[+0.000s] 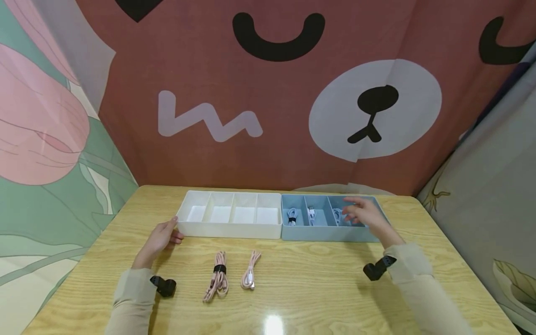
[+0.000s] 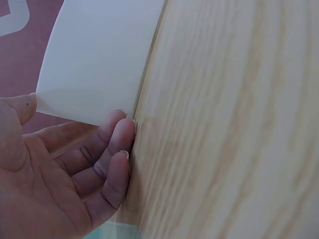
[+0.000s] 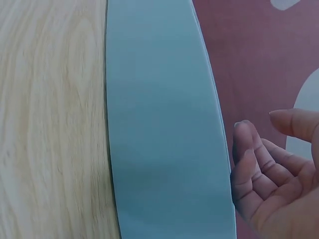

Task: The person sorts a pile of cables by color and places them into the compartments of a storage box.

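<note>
My left fingers [image 2: 115, 135] rest relaxed against a white oblong plastic box [image 1: 230, 231], likely light, stiff; I'd pinch the rim [image 1: 188, 223] beside them. Right fingers [image 3: 243, 139]: loose, empty.

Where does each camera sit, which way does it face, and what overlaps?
Head: worn on the head, facing forward and down at the white tray, blue tray and table; both sleeves, left hand and right hand show.
Left wrist: on that wrist, facing the white tray's wall; left hand shows.
Right wrist: on that wrist, facing the blue tray's wall; right hand shows.
Shared: head and right wrist both show the right hand and blue tray.
</note>
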The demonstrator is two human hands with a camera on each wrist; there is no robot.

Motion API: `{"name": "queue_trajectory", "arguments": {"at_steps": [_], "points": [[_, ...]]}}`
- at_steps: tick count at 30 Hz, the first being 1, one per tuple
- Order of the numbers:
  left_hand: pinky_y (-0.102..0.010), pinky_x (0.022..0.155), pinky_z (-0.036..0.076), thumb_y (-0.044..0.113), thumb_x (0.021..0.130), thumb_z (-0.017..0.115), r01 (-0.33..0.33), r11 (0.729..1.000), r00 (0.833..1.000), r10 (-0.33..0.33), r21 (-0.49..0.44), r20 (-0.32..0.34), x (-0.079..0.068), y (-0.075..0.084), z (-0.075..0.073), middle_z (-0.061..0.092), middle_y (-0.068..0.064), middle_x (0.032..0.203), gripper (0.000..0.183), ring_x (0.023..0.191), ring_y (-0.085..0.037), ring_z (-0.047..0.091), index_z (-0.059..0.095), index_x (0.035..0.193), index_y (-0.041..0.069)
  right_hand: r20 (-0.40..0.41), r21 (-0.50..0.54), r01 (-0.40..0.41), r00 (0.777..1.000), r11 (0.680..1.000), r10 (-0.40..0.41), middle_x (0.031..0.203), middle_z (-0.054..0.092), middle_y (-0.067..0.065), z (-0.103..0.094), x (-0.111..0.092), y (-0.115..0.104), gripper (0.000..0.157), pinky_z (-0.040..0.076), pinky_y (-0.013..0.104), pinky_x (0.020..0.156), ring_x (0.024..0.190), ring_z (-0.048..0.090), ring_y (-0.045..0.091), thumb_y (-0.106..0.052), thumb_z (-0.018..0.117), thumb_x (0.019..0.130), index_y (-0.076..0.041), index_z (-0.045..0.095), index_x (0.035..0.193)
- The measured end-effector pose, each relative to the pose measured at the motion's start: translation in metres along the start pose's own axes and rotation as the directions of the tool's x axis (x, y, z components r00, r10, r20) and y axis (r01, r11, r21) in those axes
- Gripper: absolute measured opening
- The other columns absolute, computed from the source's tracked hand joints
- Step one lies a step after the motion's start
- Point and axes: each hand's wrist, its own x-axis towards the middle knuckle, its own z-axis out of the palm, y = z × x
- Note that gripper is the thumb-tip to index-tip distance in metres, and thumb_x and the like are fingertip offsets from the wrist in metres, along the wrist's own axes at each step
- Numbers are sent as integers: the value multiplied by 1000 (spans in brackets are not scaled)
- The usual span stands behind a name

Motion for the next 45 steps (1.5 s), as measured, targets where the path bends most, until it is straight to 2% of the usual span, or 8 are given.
{"name": "queue_trajectory", "arguments": {"at_steps": [6, 9, 15, 33, 37, 45], "points": [[-32, 59, 44, 47, 98, 20, 17, 1000, 1000, -17, -11, 5, 0, 2, 0, 60, -7, 78, 69, 67, -15, 57, 37, 125, -14, 1, 128, -22, 1000, 992, 22, 97, 61, 18, 9, -5, -3, 47, 48, 29, 59, 72, 62, 17, -15, 47, 95, 5, 33, 136], [-32, 59, 44, 47, 98, 19, 19, 1000, 1000, -19, -7, 6, 0, 3, 0, 60, -8, 79, 69, 68, -15, 57, 36, 126, -14, 9, 158, -22, 1000, 987, 21, 96, 61, 18, 13, -9, -6, 48, 48, 28, 60, 72, 62, 17, -16, 49, 95, 5, 34, 136], [-32, 59, 45, 47, 98, 19, 14, 1000, 1000, -14, -6, 5, -1, 4, 0, 60, -8, 79, 69, 68, -15, 57, 36, 126, -14, 23, 174, 16, 1000, 985, -20, 88, 64, 10, 21, -13, -14, 47, 50, 31, 64, 72, 62, 16, -14, 49, 94, 8, 36, 134], [-31, 57, 45, 45, 99, 20, 17, 1000, 1000, -17, -19, 2, -1, 2, 0, 60, -5, 76, 68, 66, -14, 57, 36, 125, -15, 114, 195, 83, 988, 977, -107, 88, 63, 16, 52, -18, -32, 43, 50, 35, 69, 72, 62, 19, -14, 51, 94, 6, 41, 131], [-31, 57, 45, 46, 98, 20, 24, 999, 1000, -24, -21, 4, -1, 1, 0, 60, -6, 77, 68, 66, -14, 57, 37, 125, -15, 135, 182, 101, 983, 978, -127, 89, 63, 16, 59, -20, -37, 45, 49, 38, 69, 75, 62, 23, -17, 53, 93, 6, 42, 130], [-31, 58, 45, 45, 99, 20, 16, 1000, 1000, -16, -22, 7, 0, 1, 0, 60, -5, 77, 67, 66, -14, 57, 35, 127, -14, 159, 164, 115, 977, 980, -141, 90, 64, 16, 73, -22, -44, 43, 49, 39, 70, 75, 62, 24, -17, 55, 92, 3, 46, 128]]}}
